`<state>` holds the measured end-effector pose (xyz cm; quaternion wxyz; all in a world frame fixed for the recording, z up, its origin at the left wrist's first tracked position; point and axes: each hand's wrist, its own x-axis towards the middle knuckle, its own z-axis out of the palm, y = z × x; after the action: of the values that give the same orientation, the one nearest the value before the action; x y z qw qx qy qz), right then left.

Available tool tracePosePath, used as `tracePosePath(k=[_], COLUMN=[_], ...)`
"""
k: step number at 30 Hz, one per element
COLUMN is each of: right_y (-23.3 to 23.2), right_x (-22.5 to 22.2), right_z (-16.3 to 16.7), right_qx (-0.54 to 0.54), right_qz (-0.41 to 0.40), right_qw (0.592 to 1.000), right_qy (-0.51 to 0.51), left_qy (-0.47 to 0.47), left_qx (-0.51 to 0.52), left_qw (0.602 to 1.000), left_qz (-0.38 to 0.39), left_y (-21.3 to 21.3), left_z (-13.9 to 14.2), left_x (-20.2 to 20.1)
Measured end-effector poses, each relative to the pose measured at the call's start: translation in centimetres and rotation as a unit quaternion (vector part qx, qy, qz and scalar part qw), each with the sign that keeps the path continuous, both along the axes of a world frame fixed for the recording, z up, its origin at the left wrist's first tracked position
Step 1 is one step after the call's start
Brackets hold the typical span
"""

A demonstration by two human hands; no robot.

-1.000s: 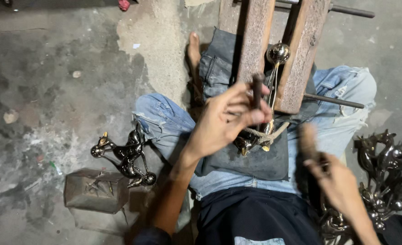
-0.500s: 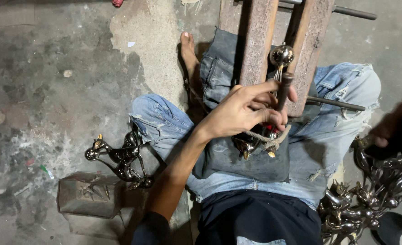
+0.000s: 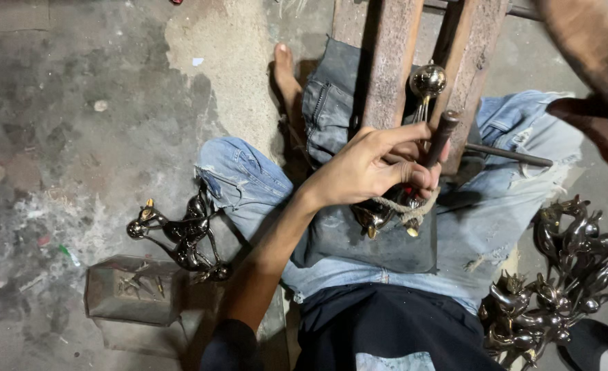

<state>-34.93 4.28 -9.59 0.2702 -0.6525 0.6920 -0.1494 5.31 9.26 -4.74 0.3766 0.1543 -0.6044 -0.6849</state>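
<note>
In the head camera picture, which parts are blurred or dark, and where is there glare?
Head view: the right hand at the top right corner is large, dark and blurred; the left hand is sharp and well lit; small glints shine on the round metal knob and the pile of metal figures; the lower edge lies in shadow.

Open floor (image 3: 77,103) to the left, w/ only small debris; lower left blocked by a metal figurine (image 3: 180,233) and a small box (image 3: 129,295). Right side crowded w/ a pile of figurines (image 3: 558,275). Wooden beams (image 3: 393,62) and a thin rod (image 3: 510,154) close off room ahead of the left hand (image 3: 376,168).
</note>
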Motion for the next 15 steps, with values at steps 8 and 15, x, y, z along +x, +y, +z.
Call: tracePosePath(k=[8,15], right_y=[4.1,5.4], right_x=[5.1,8.9], right_z=[9.0,13.3], right_qx=[-0.156,-0.198], right_qz=[0.154,0.195], right_qw=[0.972,0.953], right_qy=[-0.079,-0.122], left_qy=[-0.081,-0.073], left_qx=[-0.028,-0.002], left_qw=[0.995,0.995], left_qz=[0.041,0.062], left_y=[-0.2,0.6], left_z=[0.8,2.4], left_x=[0.2,0.9])
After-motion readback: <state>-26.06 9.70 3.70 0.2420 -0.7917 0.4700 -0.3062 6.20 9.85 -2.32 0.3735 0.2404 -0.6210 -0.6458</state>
